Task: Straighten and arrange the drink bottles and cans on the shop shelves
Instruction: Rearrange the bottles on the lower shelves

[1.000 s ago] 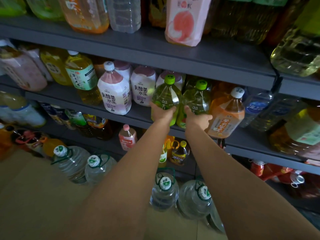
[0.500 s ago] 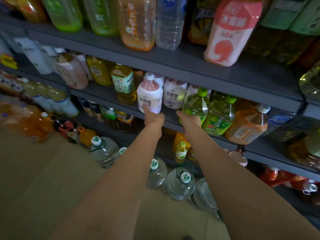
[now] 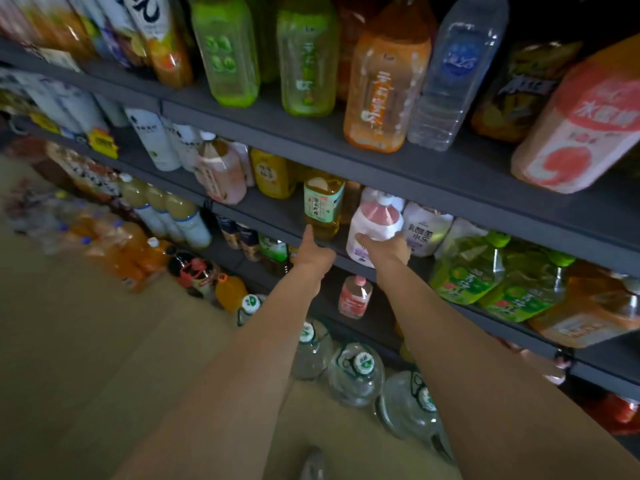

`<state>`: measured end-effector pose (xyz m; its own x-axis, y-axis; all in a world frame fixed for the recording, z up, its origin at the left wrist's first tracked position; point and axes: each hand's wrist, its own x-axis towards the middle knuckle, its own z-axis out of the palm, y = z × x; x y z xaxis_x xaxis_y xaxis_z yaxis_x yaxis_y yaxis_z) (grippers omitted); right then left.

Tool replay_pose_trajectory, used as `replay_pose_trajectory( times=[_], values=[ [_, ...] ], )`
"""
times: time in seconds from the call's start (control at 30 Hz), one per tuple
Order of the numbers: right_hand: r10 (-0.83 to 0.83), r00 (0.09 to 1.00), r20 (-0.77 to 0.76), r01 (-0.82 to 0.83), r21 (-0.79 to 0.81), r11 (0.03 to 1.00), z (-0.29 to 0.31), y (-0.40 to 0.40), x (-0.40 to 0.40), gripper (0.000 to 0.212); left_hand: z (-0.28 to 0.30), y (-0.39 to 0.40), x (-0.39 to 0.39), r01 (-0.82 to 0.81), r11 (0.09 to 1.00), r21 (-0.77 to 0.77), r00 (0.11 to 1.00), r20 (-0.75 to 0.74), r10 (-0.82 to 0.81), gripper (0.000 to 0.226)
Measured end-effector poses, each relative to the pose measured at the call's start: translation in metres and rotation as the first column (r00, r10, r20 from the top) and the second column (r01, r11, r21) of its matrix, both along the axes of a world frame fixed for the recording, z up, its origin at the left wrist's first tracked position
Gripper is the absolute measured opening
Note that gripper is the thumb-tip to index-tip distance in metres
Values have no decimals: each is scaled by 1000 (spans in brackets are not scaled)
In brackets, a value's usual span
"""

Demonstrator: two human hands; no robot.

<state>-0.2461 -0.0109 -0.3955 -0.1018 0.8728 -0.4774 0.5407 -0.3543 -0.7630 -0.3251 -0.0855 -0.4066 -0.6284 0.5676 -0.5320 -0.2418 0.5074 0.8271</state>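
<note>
Head view, frame centre: right hand [image 3: 388, 249] grips the pink-topped white bottle [image 3: 372, 226] on the middle shelf [image 3: 273, 211]; left hand [image 3: 313, 252] reaches, fingers extended, touching the amber tea bottle [image 3: 323, 206]. Green bottles [image 3: 485, 268] at right lean, so much seems left

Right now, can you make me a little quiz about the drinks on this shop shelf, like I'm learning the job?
1. True or false: the right hand is on the pink and white bottle.
2. Which bottle is the left hand reaching up to? A) the clear water bottle B) the yellow tea bottle C) a green-capped bottle
3. Fill in: the big clear water jugs stand on the ____.

Key: 1 true; 2 B; 3 floor.
</note>
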Motion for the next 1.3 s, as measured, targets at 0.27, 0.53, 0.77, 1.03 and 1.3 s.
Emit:
replay_pose_trajectory(
  times=[0.27,0.53,0.77,1.03,1.3],
  values=[
    [-306,930,-205,257,-236,937,-76,46,-29,98,-31,70,-9,314,946,77,948,-76,-308,60],
    [-355,848,-393,276,-245,930,-64,42,-28,90,-27,76,-21,406,913,35,913,-55,-404,56],
    [-367,908,-204,325,-212,922,-54,28,-28,85,-23,53,-28,398,912,-100,916,-15,-401,72],
    [-504,800,-326,440,-251,862,-51,21,-44,78,-18,38,-57,395,909,-131,913,-52,-404,73],
    [-570,734,-371,501,-272,822,-67,1,-68,71,-26,7,-87,469,869,-156,872,-72,-484,73]
  ],
)
